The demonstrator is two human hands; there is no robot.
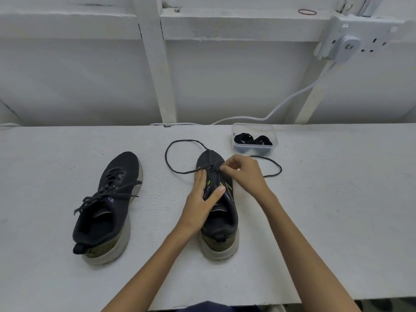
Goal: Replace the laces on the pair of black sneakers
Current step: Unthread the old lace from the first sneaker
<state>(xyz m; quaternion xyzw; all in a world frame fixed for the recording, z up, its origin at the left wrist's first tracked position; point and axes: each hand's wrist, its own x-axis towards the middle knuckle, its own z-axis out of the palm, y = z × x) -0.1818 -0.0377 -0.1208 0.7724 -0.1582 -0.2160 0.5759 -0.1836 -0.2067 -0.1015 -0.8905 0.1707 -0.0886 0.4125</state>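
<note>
R hand (244,174) pinching black lace (186,140) at front eyelets of sneaker (221,221), fingertips clamped on it. L hand (202,199) pressing tongue just behind the pinch, fingers straight. Lace looping out both sides. 2nd sneaker (108,206) sitting well left.

The table (337,210) is painted white, matt and slightly rough, with a grainy texture; the laced shoe (108,206) has a black knitted cloth upper, matt, over a pale rubbery sole that looks scuffed and dull; the other shoe (221,224) is of the same cloth and sole; the loose lace (167,163) is a thin black woven cord, matt; the box (255,149) is clear plastic, smooth and faintly glossy; the cable (290,99) and the socket (371,41) are smooth white plastic; the wall (78,82) is white-painted, matt boards.
</note>
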